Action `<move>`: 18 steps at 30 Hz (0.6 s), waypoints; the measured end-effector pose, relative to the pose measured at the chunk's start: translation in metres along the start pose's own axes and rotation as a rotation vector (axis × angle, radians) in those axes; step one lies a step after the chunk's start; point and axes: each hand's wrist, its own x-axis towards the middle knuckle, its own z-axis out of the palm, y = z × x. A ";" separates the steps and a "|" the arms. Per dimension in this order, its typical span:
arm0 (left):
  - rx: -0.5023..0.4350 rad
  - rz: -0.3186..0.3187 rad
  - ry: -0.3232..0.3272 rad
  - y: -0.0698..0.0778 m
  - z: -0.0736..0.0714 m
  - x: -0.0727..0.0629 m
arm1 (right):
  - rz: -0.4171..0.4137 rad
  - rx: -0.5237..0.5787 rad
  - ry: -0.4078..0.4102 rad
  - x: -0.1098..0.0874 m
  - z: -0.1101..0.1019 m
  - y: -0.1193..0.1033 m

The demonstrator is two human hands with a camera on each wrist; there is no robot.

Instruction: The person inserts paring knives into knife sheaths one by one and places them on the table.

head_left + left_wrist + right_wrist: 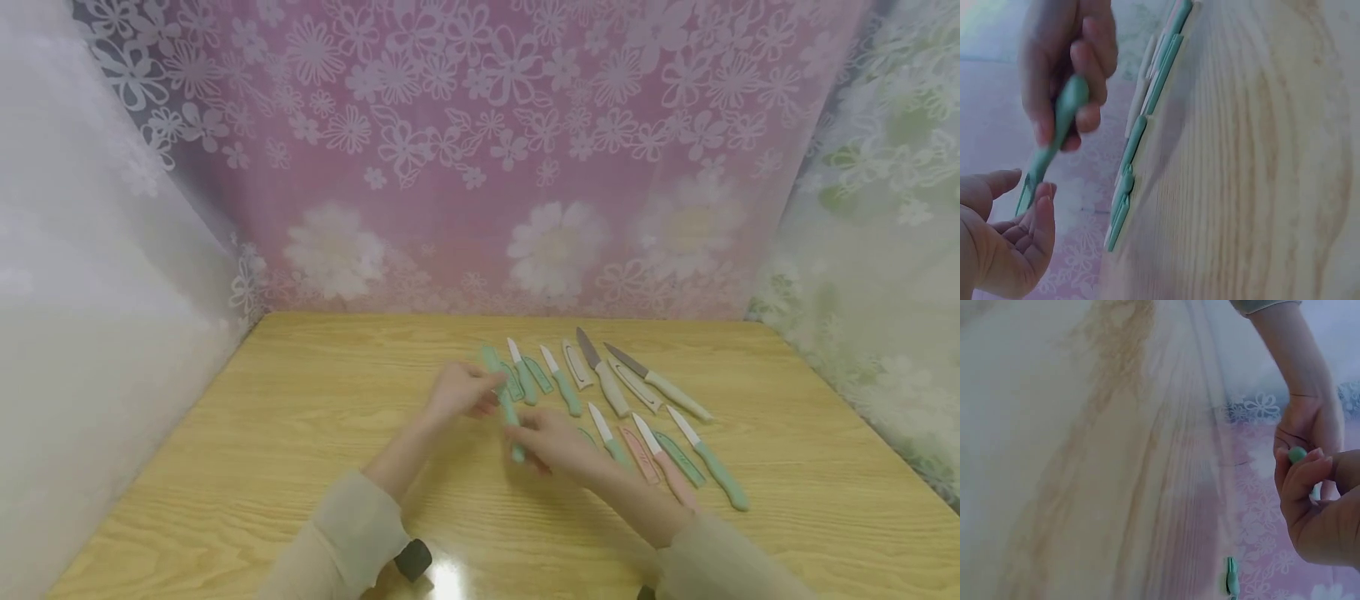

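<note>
A green-handled knife (508,410) in a light green sheath (490,358) is held between my hands above the table, slanting up and away to the left. My left hand (459,390) pinches it at the sheath end, thumb on top. Farther down, my right hand (553,437) grips the handle; in the left wrist view the fingers of the right hand (1072,56) curl round that green handle (1063,119). The right wrist view shows only the handle's rounded end (1297,454) poking out of the right hand (1319,519). The blade is not visible.
Right of my hands, several unsheathed knives lie beside their sheaths on the wooden table (337,375): green ones (565,392), a pink one (675,479) and cream ones with dark blades (613,387). Flowered cloth (450,233) hangs behind the table and at both sides.
</note>
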 end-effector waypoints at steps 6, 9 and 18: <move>0.064 0.019 -0.014 0.006 0.003 -0.006 | -0.030 -0.213 0.112 0.010 0.008 -0.004; 0.074 -0.006 0.002 0.010 -0.006 -0.008 | -0.045 -0.224 0.114 0.013 0.010 -0.003; 0.499 -0.031 0.197 -0.002 -0.077 0.004 | 0.021 -0.151 0.172 -0.007 -0.010 0.011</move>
